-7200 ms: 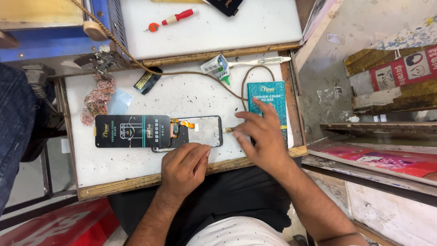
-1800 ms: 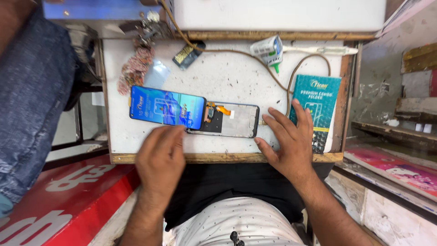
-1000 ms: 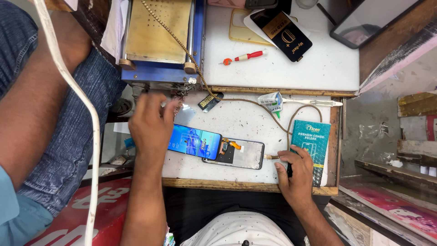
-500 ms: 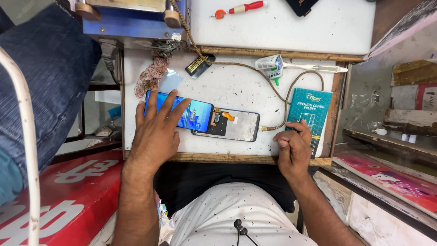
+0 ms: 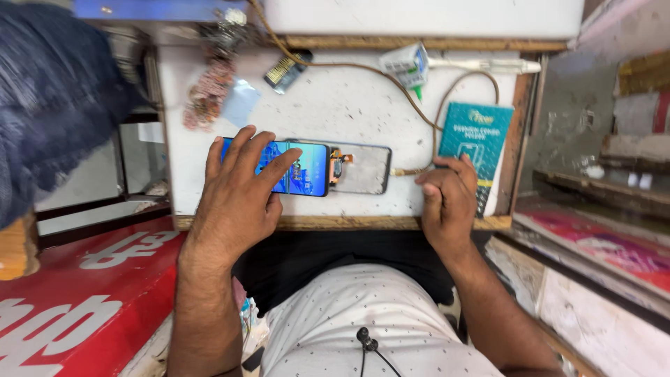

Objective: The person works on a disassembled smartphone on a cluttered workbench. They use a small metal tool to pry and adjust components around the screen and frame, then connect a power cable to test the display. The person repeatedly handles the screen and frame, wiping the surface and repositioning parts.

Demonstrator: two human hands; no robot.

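left hand [image 5: 237, 202] spread, covers lit screen's [image 5: 307, 167] left half | right hand [image 5: 447, 202] curled, grip contents unclear

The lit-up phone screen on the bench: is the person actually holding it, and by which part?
Not gripped. The left hand lies flat with fingers spread on the lit screen. The right hand is at the cable end beside the open phone.
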